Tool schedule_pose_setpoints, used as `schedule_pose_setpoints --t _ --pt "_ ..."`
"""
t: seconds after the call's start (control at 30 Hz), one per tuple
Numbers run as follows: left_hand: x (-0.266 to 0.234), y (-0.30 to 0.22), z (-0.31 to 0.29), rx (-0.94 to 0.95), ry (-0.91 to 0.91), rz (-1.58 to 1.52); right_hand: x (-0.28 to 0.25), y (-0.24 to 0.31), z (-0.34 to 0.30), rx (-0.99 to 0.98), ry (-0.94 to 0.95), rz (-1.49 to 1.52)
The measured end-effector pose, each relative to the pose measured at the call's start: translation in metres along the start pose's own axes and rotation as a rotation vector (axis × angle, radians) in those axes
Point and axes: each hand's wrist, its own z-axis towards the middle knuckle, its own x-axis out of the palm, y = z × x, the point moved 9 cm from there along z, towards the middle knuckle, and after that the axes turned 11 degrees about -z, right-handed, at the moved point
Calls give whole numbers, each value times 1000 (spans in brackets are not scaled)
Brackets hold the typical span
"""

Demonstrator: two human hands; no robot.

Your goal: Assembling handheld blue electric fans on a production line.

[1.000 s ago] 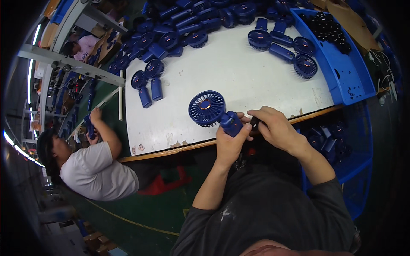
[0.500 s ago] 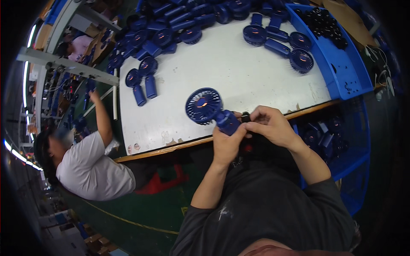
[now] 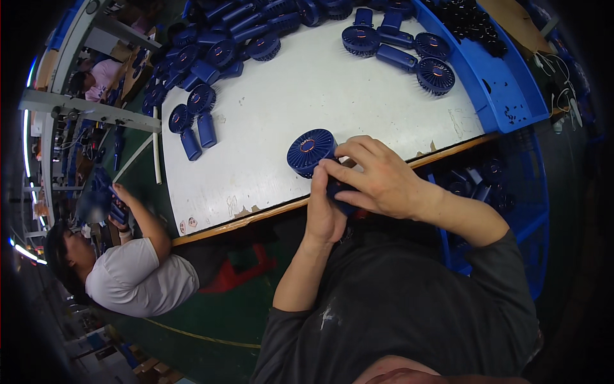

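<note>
A dark blue handheld fan (image 3: pixel 311 152) is at the near edge of the table, its round grille facing up. My left hand (image 3: pixel 323 214) is closed around its handle from the near left. Over the handle and neck lies my right hand (image 3: pixel 384 182), with thumb and fingertips pressed on the fan just below its head. The fingers hide most of the handle. Whether any small part sits under my right fingers cannot be seen.
The white table (image 3: pixel 268 115) carries a pile of blue fans (image 3: pixel 220 54) at the back, two at left and several at back right. A blue bin (image 3: pixel 505 105) with black parts stands at right, crates below. At left a co-worker (image 3: pixel 144 275) handles a fan.
The fan has turned so its head lies flatter. My right hand has moved left onto its neck, and the small black piece seen by those fingers is out of sight. The view has shifted slightly.
</note>
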Motion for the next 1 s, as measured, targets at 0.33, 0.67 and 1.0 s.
schedule_pose_setpoints --t 0.33,0.67,1.0 --pt "110 -58 3 765 279 1679 34 -53 -111 729 -132 773" --pt "-109 -323 92 451 -857 1991 -22 -197 -501 1488 -241 -428" --pt "-75 -145 25 483 -298 678 -6 -125 -297 1225 -268 315"
